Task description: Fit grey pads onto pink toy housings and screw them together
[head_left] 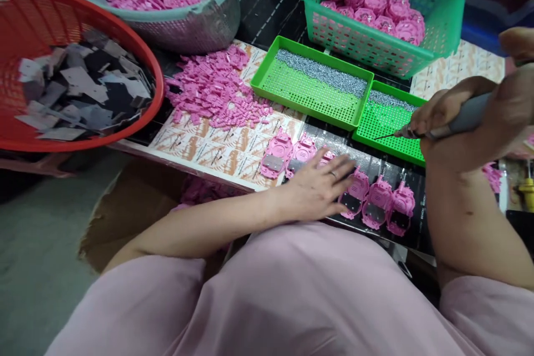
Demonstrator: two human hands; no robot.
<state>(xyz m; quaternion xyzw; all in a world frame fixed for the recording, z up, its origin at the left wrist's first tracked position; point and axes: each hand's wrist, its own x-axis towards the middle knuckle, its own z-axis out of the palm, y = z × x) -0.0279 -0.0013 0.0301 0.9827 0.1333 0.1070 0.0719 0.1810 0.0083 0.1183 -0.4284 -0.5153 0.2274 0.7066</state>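
Note:
My left hand (319, 186) lies over the row of pink plastic housings with its fingers spread, covering part of the row. Each uncovered pink housing (377, 200) carries a dark or grey flat plate on its lower half. In my right hand (467, 114) is a grey electric screwdriver (463, 117), its thin bit pointing left. The bit's tip shows over the smaller green tray (392, 117), which holds small metal screws along its far side. Beside it, the larger green tray (287, 89) holds a band of silvery screws (323, 72).
Small pink parts (217, 89) are heaped left of the trays. At far left stands a red basket (156, 83) of grey and black plates. A pale blue basket (200, 25) of pink pieces and a green basket (442, 28) of stacked pink housings stand behind.

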